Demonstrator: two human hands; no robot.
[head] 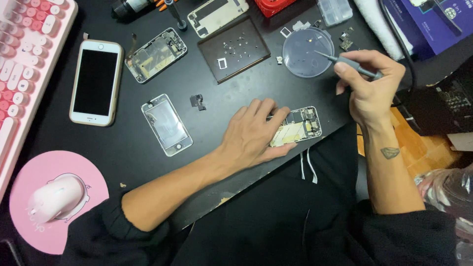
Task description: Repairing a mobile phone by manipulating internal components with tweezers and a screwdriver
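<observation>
My left hand (253,132) lies flat on an opened phone body (299,125) near the front edge of the black table, fingers spread over its left half. My right hand (367,83) grips a thin grey screwdriver (347,64), whose tip reaches into a round clear plastic dish (300,61). A dark rectangular tray (233,48) with several tiny screws and a small white frame sits left of the dish.
A white phone with a dark screen (96,82), a gutted phone frame (156,54), a loose glass panel (166,124) and a small black part (197,101) lie to the left. A pink keyboard (24,54) and a pink mouse (55,198) on its pad sit far left.
</observation>
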